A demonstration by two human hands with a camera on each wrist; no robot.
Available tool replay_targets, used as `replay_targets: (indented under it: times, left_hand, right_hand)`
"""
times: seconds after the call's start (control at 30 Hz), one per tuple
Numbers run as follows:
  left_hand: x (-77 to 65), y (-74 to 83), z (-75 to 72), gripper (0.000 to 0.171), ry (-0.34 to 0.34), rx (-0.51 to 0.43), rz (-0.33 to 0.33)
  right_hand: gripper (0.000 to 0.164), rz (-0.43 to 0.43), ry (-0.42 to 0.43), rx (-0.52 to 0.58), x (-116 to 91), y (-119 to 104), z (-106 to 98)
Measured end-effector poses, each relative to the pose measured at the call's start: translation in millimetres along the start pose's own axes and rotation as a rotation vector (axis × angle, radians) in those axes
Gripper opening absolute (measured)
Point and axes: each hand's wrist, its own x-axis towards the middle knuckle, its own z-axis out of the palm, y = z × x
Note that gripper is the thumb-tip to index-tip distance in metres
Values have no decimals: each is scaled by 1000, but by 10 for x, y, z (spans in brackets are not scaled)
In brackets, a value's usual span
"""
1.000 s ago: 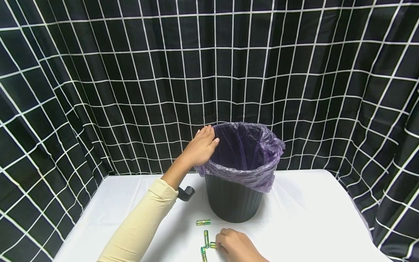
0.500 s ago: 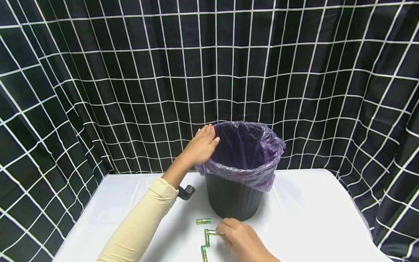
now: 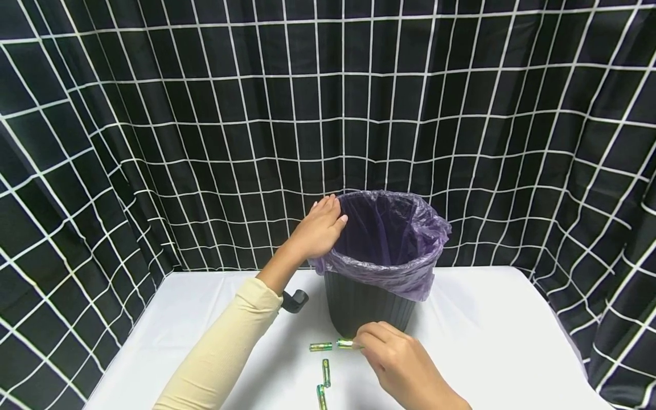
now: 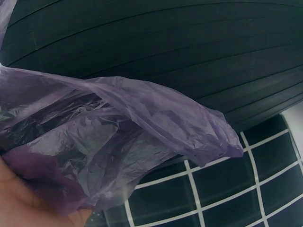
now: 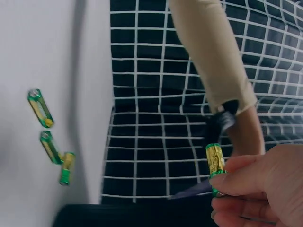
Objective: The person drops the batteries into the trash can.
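In the head view, my right hand pinches a green-and-gold battery between thumb and fingertips, in front of the bin. From the right wrist, the same battery sticks out past the fingertips of the right hand. Three more batteries lie on the white table: one crosswise, a lengthwise one and another nearest the front edge. My left hand rests with fairly straight fingers on the left rim of a black bin. The bin's purple liner covers part of that hand in the left wrist view.
The liner folds over the bin's rim and hangs bunched at the right. A dark curved piece shows by the left wrist. Black cloth with a white grid hangs behind and beside the white-covered table.
My right hand has picked up a battery from beside the others and carried it up and right toward the bin's base. The left hand stays on the rim.
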Motion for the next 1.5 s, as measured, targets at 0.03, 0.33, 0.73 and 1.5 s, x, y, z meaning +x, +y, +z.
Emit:
replay_targets:
  times: [0.03,0.33,0.73,1.5]
  left_hand:
    - [1,-1,3,56,1,1,-1]
    - [11,3,-1,56,7,-2,3]
    - [8,2,6,57,-7,-5,-16]
    - [4,-12,3,58,-2,-14,-32]
  right_hand:
    - [32,-7,7,-4,29,-1,-27]
    - [20,-51,28,-23,268,-18,-262]
    - [29,-124,90,-38,578,1,-543]
    - [16,-56,12,-78,871,447,-653]
